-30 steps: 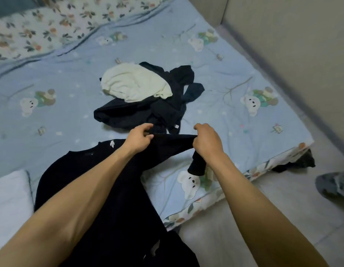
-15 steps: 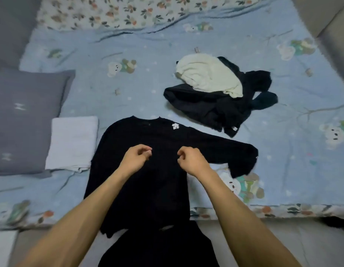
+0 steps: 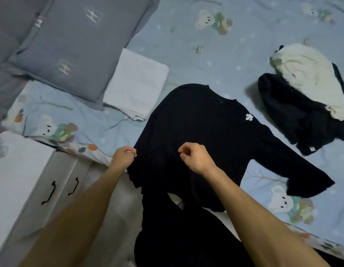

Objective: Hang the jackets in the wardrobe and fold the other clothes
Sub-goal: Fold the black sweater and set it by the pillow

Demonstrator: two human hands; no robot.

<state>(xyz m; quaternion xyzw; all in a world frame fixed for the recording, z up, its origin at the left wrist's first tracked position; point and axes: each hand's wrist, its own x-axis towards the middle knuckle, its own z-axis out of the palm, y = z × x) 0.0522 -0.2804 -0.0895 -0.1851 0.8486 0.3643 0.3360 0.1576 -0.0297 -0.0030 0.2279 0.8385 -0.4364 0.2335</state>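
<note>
- Folding step in hand, by the look of it: black long-sleeved top (image 3: 202, 132) spread flat on the bear-print bedsheet (image 3: 215, 60), neckline away, hem draped off the bed edge toward the body.
- Left hand (image 3: 123, 158) at the top's left side edge, fingers curled; seemingly pinching the fabric there, though the grip itself too small to confirm.
- Right hand (image 3: 196, 160) over the lower chest of the top, fingers loosely curled, nothing visibly held; touching the cloth or just above it, cannot tell.
- Right sleeve stretched out flat, beyond and to the right of the right hand; left sleeve not visible.
- Next move, as a judgement: take a firm hold of one side and bring it across the middle, then the sleeve back along it, keeping the hanging hem from dragging the top off the bed.
- Pile of dark and cream clothes (image 3: 306, 105) well beyond the right hand, still unfolded.
- Folded white cloth (image 3: 136, 85) beyond the left hand, just beside the top's shoulder, against a grey pillow (image 3: 76, 45).
</note>
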